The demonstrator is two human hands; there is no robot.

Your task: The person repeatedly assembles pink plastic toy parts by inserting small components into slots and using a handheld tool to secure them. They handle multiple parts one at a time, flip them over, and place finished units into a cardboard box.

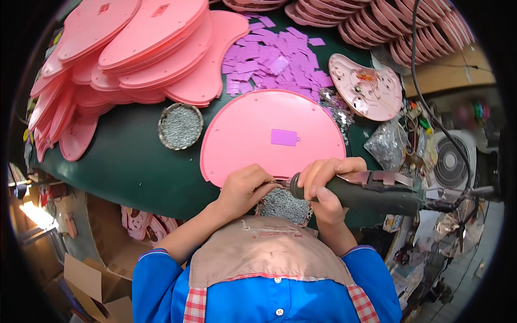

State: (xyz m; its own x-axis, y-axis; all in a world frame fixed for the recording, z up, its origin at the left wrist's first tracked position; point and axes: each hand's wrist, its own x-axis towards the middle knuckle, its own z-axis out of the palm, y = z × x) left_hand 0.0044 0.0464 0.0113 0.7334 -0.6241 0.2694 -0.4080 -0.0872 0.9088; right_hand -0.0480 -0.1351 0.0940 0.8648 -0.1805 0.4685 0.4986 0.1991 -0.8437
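My right hand (pixel 329 185) is wrapped round a dark electric screwdriver (pixel 377 195), lying almost level with its tip toward the left. Right at that tip, my left hand (pixel 245 188) pinches thumb against fingers; whatever is between them is too small to make out. Just beyond both hands a pink curved plastic panel (pixel 253 121) lies on the green table, a purple rectangular piece (pixel 283 137) set in it. Partly hidden below my hands, a container of small metal screws (pixel 285 205) sits close to my apron. Another round bowl of screws (pixel 181 126) stands left of the panel.
Stacked pink panels (pixel 156 51) rise at the far left. Loose purple pieces (pixel 269 59) are heaped behind the panel. To the right lie a pink shell with wires (pixel 366 86), a clear plastic bag (pixel 385 144) and a fan (pixel 452 156). A black cable (pixel 423 91) hangs there.
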